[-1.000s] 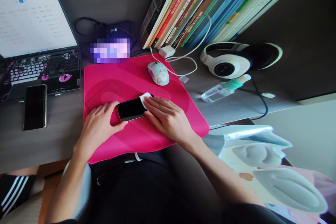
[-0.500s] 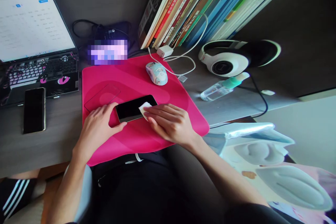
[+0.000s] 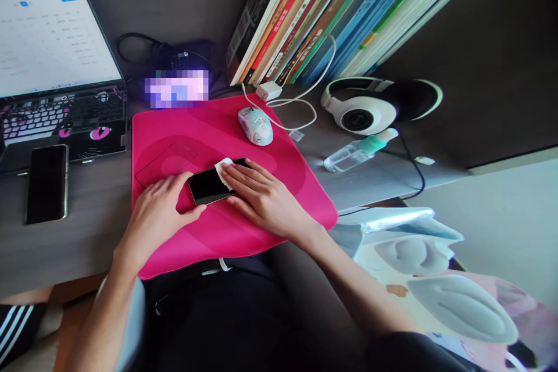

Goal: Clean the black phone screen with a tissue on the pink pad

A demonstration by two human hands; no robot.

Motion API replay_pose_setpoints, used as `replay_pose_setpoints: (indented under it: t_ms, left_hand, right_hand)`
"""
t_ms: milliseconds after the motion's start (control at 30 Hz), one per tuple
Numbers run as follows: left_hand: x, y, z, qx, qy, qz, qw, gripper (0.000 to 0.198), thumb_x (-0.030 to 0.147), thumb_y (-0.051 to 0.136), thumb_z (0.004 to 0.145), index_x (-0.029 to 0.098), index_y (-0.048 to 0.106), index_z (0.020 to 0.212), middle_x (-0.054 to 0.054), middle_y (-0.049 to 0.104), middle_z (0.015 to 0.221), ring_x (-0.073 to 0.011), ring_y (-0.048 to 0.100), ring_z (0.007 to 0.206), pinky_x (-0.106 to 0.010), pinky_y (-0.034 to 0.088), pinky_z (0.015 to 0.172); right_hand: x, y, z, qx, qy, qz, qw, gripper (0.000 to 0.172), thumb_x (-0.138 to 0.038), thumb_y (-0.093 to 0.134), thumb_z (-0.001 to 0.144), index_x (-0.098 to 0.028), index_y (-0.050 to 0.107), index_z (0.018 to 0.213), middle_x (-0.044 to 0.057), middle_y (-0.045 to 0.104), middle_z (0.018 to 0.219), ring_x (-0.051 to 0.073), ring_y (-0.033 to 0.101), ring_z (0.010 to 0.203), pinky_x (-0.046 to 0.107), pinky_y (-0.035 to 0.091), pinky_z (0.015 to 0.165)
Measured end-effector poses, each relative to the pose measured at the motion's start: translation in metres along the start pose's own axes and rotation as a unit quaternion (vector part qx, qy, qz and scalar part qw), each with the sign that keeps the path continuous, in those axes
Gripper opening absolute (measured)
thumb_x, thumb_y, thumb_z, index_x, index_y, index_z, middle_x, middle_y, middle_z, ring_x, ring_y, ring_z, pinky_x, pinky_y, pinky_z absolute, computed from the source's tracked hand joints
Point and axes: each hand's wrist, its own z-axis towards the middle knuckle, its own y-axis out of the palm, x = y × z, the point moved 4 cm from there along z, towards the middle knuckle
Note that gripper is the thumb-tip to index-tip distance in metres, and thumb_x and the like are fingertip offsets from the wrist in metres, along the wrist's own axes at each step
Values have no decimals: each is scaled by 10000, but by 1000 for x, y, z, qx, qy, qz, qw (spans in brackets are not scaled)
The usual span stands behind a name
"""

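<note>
A black smartphone [image 3: 204, 187] lies screen up on the pink mat [image 3: 244, 232]. My left hand [image 3: 159, 209] holds its left end, thumb at the near corner and index finger at the far corner. My right hand [image 3: 265, 200] presses a white wipe [image 3: 223, 170] flat against the screen, fingers stretched together over it. The right part of the phone is hidden under that hand. Beyond my left hand, a thin clear rectangular sheet [image 3: 168, 160] rests on the mat, partly behind the fingers.
A patterned mouse [image 3: 256, 126] sits on the mat's far side, near a white charger [image 3: 268, 90] with cable. Rightward are a spray bottle [image 3: 355, 154] and headphones [image 3: 370, 110]. Books [image 3: 288, 29] stand behind. Leftward are a laptop [image 3: 56, 70] and a second phone [image 3: 47, 183].
My right hand has slid the wipe left along the screen toward the phone's middle, its fingers now flatter. My left hand keeps its hold. The view has shifted slightly.
</note>
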Motion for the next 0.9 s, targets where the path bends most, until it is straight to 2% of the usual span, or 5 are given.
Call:
replay_pose_setpoints:
  t_ms: [100,367,567,700,900]
  left_hand:
    - [0,1,-1,4,-4,5,1000,596,466,732,959,251,523,1474,-110,699,1433,-328,703,1252,-449,547,1044]
    - [-1,2,-1,2,-5,24,1000,617,466,773,937,210,538,1447,-129,720,1382,-338,722,1203,-470,560,1014]
    - [1,0,0,9,-5,20,1000,628,460,789,928,209,537,1446,-117,720,1386,-329,725,1198,-456,557,1011]
    - [3,-1,0,4,-12,22,1000,637,440,814,911,217,537,1440,-113,721,1387,-332,721,1203,-449,555,1000]
    - [2,1,-1,18,-8,18,1000,621,452,789,932,231,523,1448,-98,719,1394,-321,721,1200,-444,548,1013]
  right_hand:
    - [-2,3,6,-10,3,10,1000,544,-388,520,1108,-137,497,1590,143,539,1616,290,527,1501,557,356,1318]
    - [-17,8,18,-18,-20,48,998,665,-506,538,1081,-65,498,1577,193,544,1604,338,515,1500,604,366,1300]
    - [-22,8,22,5,-6,31,999,514,-416,529,1100,-94,607,1493,168,638,1521,318,606,1417,573,420,1277]
    - [-29,-1,15,13,-17,-2,1000,496,-398,550,1094,-60,637,1447,182,682,1464,321,649,1360,535,494,1229]
    - [-41,-17,6,-15,-35,-31,999,473,-373,540,1096,-32,660,1400,222,699,1424,334,694,1281,536,572,1149]
